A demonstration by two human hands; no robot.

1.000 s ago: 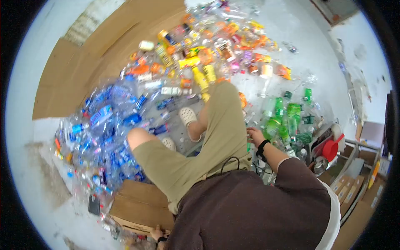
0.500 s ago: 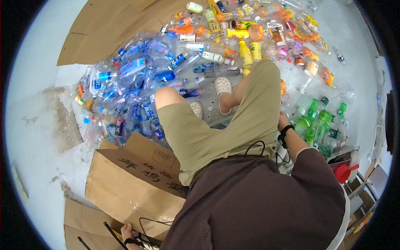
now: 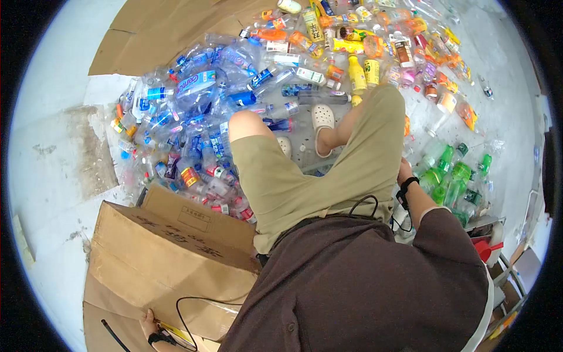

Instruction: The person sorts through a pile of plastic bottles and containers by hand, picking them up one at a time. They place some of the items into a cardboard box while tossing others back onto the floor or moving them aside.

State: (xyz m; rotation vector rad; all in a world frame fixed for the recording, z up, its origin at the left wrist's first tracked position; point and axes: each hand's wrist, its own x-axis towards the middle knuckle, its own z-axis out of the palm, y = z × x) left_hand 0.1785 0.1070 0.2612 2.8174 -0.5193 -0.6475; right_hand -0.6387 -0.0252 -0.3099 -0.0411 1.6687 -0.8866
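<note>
A brown cardboard box (image 3: 164, 264) with dark printed characters lies tilted at my left side. My left hand (image 3: 148, 322) is closed on its lower edge, with a dark band at the wrist. Beside my right knee is my right hand (image 3: 404, 170), its fingers mostly hidden behind the leg; whether it holds anything does not show. Green plastic bottles (image 3: 456, 176) lie to the right of that hand. Near the box's upper edge are clear bottles with red caps and labels (image 3: 220, 174).
Blue-labelled bottles (image 3: 196, 82) are heaped at the front left. Yellow bottles (image 3: 356, 75) and orange-labelled ones spread across the front. Cardboard sheeting (image 3: 158, 29) borders the pile. A red scoop-like object (image 3: 485, 251) sits at the right, and a black cable (image 3: 179, 317) hangs by the box.
The box has shifted left and tipped, with my left hand moving left along with it. More red-capped bottles now show beside it. My right hand stays by the knee.
</note>
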